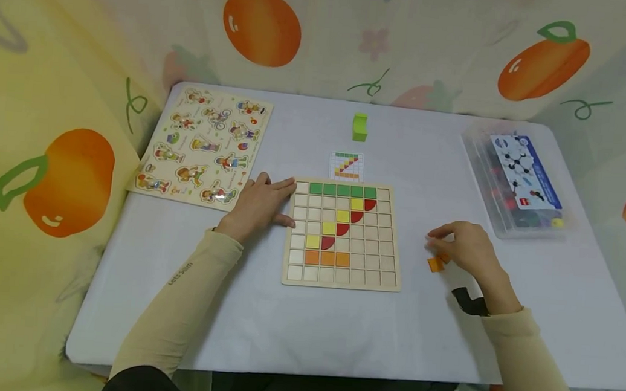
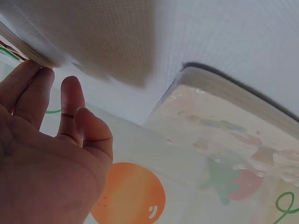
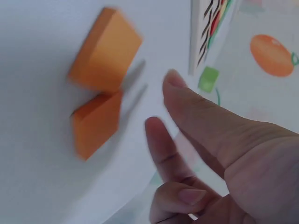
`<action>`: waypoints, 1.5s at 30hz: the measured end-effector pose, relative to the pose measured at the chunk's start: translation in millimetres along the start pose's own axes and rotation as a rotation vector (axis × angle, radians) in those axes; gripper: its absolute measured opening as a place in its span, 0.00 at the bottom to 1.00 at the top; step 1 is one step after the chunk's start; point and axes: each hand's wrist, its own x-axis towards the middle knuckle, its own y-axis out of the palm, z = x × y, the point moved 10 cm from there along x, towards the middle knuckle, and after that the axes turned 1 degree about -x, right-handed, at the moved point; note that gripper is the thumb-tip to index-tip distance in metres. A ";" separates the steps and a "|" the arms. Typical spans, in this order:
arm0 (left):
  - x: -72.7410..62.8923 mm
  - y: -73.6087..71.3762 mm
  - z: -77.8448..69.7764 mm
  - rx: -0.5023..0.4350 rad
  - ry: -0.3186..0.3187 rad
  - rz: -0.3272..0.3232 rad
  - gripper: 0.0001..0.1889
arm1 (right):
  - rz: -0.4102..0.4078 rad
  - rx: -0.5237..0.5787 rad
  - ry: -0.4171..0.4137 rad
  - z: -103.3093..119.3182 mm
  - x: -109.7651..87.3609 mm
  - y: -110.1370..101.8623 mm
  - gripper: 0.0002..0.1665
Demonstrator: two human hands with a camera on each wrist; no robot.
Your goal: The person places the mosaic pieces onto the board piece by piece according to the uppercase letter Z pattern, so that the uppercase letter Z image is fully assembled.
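Observation:
My left hand [image 1: 257, 207] rests against the left edge of a wooden grid board [image 1: 357, 277], its fingertips touching the rim in the left wrist view. Set in the board's cells are a row of green squares [image 1: 343, 190], a diagonal of yellow squares [image 1: 342, 216] with red quarter-round pieces [image 1: 342, 229] beside them, and a lower row of orange squares [image 1: 328, 258]. Off to the right, my right hand [image 1: 467, 249] hovers by two loose orange square tiles [image 3: 107, 51]. Its thumb and forefinger are apart with nothing between them in the right wrist view.
Beyond the board lies a small pattern card [image 1: 346, 166], with light green blocks [image 1: 359, 128] farther back. A picture puzzle board [image 1: 186, 132] is at the back left. A clear plastic case [image 1: 529, 220] with a printed label sits at the back right.

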 end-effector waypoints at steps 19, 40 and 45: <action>2.2 1.8 2.4 0.033 -0.018 0.015 0.50 | 0.143 -0.017 0.084 -41.7 -7.3 -1.4 0.23; 1.6 2.8 1.8 0.033 0.000 0.001 0.49 | 0.058 0.083 -0.057 10.0 15.3 -1.8 0.14; 0.8 1.6 1.5 0.035 -0.004 0.003 0.50 | 0.088 0.107 -0.136 40.0 23.8 9.1 0.12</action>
